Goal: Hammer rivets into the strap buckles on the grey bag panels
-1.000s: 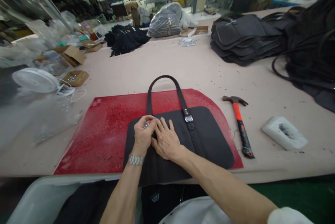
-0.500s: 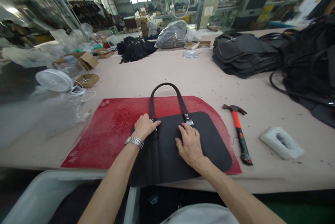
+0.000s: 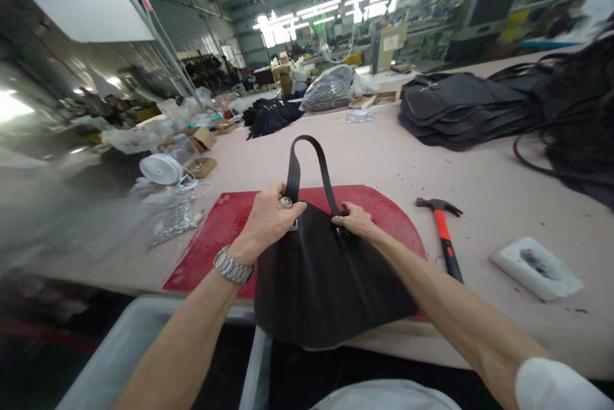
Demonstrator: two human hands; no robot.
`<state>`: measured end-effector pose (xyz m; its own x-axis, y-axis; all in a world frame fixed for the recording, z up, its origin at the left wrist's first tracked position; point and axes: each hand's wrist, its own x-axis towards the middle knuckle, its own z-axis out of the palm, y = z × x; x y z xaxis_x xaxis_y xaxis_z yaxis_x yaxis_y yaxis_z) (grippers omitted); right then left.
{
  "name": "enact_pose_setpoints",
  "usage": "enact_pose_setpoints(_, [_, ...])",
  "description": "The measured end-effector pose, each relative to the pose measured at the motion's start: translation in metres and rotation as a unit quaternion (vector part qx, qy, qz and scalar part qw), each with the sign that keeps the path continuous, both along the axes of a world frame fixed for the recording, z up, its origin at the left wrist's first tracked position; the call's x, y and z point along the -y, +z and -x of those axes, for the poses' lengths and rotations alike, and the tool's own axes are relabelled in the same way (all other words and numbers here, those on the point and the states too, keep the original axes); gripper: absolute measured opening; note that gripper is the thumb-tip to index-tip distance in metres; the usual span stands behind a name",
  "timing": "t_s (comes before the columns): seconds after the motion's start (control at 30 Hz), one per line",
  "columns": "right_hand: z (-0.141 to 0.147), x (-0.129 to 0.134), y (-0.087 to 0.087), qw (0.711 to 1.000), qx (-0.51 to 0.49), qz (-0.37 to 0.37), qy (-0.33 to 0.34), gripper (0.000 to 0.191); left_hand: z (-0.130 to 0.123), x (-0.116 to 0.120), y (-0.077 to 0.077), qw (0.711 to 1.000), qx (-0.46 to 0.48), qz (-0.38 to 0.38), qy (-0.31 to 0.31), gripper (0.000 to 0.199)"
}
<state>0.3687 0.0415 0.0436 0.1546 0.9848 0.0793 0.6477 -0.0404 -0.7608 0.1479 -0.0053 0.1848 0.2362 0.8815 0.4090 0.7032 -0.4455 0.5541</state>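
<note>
A dark bag panel (image 3: 316, 282) with a looped handle (image 3: 324, 167) hangs between my hands, its lower edge curving over the table's front edge. My left hand (image 3: 273, 215) grips the panel's top at the left foot of the handle, thumb stretched over the metal fitting. At the right foot of the handle, my right hand (image 3: 355, 219) pinches the panel and strap. Beneath the bag lies a red mat (image 3: 225, 224). To the right of the mat rests a hammer (image 3: 444, 234) with an orange and black grip.
A white block with a hollow (image 3: 537, 269) lies at the right. Stacked dark panels (image 3: 465, 106) fill the back right. On the left are a white fan (image 3: 160, 169), a small box (image 3: 201, 167) and plastic bags. A grey bin (image 3: 139, 320) stands below the table edge.
Both hands have closed on the bag at the handle's feet and lifted its top off the mat. The panel now bends and shows a second strap line. The view has shifted left.
</note>
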Motion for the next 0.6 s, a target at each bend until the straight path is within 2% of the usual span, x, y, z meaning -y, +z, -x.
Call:
enact_pose_setpoints(0.1, [0.016, 0.002, 0.014, 0.991, -0.069, -0.016, 0.114, 0.035, 0.012, 0.025, 0.015, 0.998, -0.021, -0.024, 0.054, 0.022])
enact_pose_setpoints(0.17, [0.031, 0.003, 0.029, 0.98, -0.101, -0.041, 0.169, 0.027, 0.025, 0.042, 0.021, 0.992, -0.037, -0.046, 0.112, 0.022])
enact_pose_setpoints(0.23, [0.052, 0.001, 0.052, 0.97, -0.116, -0.073, 0.2, 0.028, 0.045, 0.062, 0.026, 0.979, -0.047, -0.064, 0.186, 0.024])
enact_pose_setpoints(0.3, [0.079, 0.002, 0.085, 0.962, -0.122, -0.113, 0.219, 0.031, 0.074, 0.086, 0.03, 0.957, -0.033, -0.07, 0.279, 0.027])
enact_pose_setpoints(0.33, [0.095, 0.005, 0.103, 0.954, -0.117, -0.158, 0.225, 0.034, 0.093, 0.101, 0.03, 0.942, -0.006, -0.074, 0.327, 0.028])
enact_pose_setpoints(0.37, [0.112, 0.012, 0.122, 0.942, -0.109, -0.217, 0.233, 0.038, 0.113, 0.117, 0.029, 0.923, 0.038, -0.084, 0.374, 0.031])
enact_pose_setpoints(0.4, [0.127, 0.022, 0.14, 0.917, -0.091, -0.311, 0.235, 0.043, 0.135, 0.135, 0.026, 0.898, 0.095, -0.103, 0.418, 0.034])
enact_pose_setpoints(0.43, [0.14, 0.036, 0.156, 0.879, -0.069, -0.403, 0.244, 0.048, 0.157, 0.154, 0.02, 0.866, 0.158, -0.129, 0.456, 0.036])
enact_pose_setpoints(0.5, [0.158, 0.069, 0.178, 0.809, -0.034, -0.516, 0.278, 0.052, 0.198, 0.195, 0.0, 0.787, 0.274, -0.186, 0.521, 0.038])
enact_pose_setpoints(0.57, [0.162, 0.1, 0.181, 0.769, -0.01, -0.554, 0.318, 0.047, 0.228, 0.236, -0.03, 0.695, 0.344, -0.221, 0.591, 0.038])
enact_pose_setpoints(0.6, [0.161, 0.112, 0.174, 0.759, 0.001, -0.559, 0.335, 0.042, 0.237, 0.256, -0.048, 0.66, 0.35, -0.219, 0.628, 0.036])
